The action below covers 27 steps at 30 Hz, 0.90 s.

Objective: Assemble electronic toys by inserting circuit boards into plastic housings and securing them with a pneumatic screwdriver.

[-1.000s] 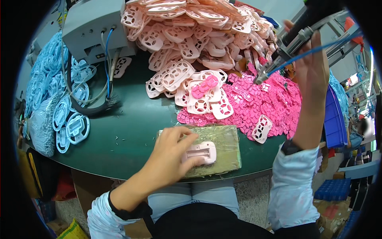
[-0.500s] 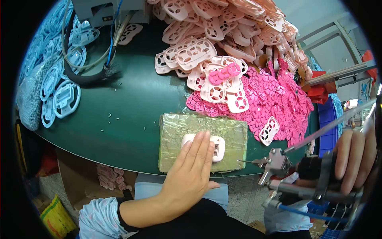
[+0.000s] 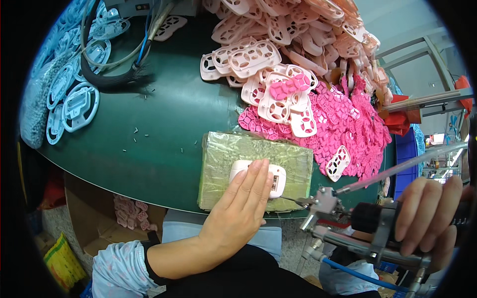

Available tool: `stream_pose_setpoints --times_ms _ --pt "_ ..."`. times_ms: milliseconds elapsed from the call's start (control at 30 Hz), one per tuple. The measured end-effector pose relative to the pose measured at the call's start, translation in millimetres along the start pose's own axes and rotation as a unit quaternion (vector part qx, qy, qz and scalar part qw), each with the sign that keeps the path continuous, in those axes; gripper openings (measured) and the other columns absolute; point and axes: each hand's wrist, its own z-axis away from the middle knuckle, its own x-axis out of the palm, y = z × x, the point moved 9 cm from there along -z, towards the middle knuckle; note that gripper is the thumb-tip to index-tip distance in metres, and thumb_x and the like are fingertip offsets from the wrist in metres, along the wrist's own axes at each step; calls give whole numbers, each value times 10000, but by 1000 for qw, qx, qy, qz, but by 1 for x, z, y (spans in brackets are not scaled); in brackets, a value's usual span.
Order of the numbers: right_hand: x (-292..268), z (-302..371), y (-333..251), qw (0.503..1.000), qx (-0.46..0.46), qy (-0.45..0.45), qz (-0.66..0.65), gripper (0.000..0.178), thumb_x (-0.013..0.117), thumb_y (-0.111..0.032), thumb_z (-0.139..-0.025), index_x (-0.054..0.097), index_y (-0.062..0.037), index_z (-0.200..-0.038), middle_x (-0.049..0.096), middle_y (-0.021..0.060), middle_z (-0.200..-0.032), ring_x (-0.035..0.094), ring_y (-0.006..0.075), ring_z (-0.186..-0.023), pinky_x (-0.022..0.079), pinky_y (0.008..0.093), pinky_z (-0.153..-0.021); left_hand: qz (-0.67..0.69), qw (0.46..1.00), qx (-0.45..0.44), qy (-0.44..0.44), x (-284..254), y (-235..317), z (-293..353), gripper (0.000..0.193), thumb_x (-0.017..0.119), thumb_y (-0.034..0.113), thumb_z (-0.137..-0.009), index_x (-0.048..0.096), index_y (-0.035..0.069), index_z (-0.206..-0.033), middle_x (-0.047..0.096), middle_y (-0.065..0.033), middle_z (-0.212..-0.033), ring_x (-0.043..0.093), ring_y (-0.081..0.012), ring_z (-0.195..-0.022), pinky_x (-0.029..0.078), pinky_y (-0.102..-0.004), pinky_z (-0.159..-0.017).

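My left hand (image 3: pixel 233 213) lies flat, fingers straight and together, over a small white plastic casing (image 3: pixel 280 182). The casing rests on a yellow-green block (image 3: pixel 221 151) wrapped in clear film, and its left part is mostly covered by my fingers. A small rectangular opening shows beside my fingertips. My right hand (image 3: pixel 427 213) is wrapped round the black body of a powered screwdriver (image 3: pixel 367 217) with a metal head, a clear feed tube and a blue hose. Its thin bit points left, with the tip at the casing's lower right edge; whether it touches cannot be told.
Pale pink plastic shells (image 3: pixel 253 57) are heaped at the back, beside a pile of bright pink button pieces (image 3: pixel 353 129). Light blue frames (image 3: pixel 82 107) lie at the left near a black cable bundle (image 3: pixel 112 79). A cardboard box (image 3: pixel 107 228) with pink parts stands below the table.
The screwdriver in my right hand has moved left, bringing its bit up to the casing. My left hand stays flat on the casing. The whole view has shifted slightly.
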Motion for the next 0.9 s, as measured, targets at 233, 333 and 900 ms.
stream_pose_setpoints --times_ms 233,333,900 --pt "-10 1 -7 999 27 -35 -15 136 473 -129 -927 443 -74 -805 495 20 -636 464 77 -523 428 173 -590 -20 1000 17 9 2 3 -6 674 557 264 -768 446 -117 -1314 392 -269 -1426 360 -369 -1358 267 -432 -1138" --pt "-4 -6 -19 999 22 -40 -11 66 465 -127 -937 416 -88 -918 501 32 -660 480 101 -540 439 212 -589 -19 1000 12 12 1 4 -3 665 561 262 -766 456 -114 -1305 395 -267 -1423 366 -367 -1354 271 -429 -1135" --pt "-12 -23 -2 996 -76 40 -24 133 447 -92 -922 414 -71 -795 427 10 -625 423 80 -495 415 209 -554 21 999 24 25 1 3 -2 753 635 314 -709 458 -124 -1295 396 -278 -1420 369 -376 -1354 284 -445 -1126"
